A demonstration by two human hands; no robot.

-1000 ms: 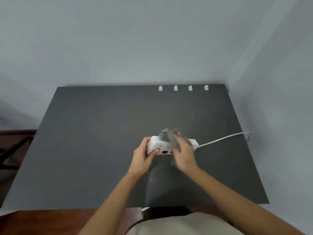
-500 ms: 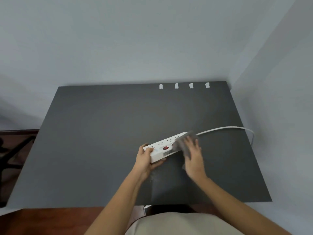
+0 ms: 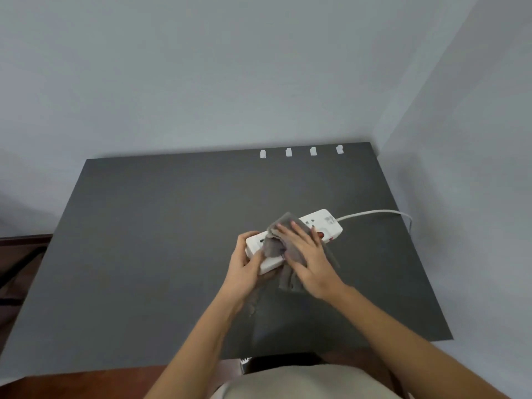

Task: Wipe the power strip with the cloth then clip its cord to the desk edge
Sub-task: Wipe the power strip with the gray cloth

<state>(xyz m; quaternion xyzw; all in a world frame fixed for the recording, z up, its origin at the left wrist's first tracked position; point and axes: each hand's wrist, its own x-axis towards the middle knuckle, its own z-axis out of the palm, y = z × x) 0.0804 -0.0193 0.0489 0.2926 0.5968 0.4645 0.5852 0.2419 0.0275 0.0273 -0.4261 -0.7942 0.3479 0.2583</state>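
A white power strip (image 3: 324, 223) with a red switch lies slanted on the dark grey desk (image 3: 161, 240), right of centre. My left hand (image 3: 244, 264) grips its near left end. My right hand (image 3: 306, 254) presses a grey cloth (image 3: 280, 244) flat onto the strip's middle, and the cloth hangs over the near side. The strip's white cord (image 3: 371, 213) runs right from its far end and drops over the desk's right edge. Several small white cord clips (image 3: 288, 152) sit in a row along the desk's far edge.
Pale walls meet at the corner behind the desk's far right. A dark chair frame (image 3: 17, 263) and brown floor show left of the desk. The desk's right edge stands close to the right wall.
My right hand slid the cloth from the strip's far right end back toward the middle. The strip turned a little, and its red switch now shows right of the cloth.
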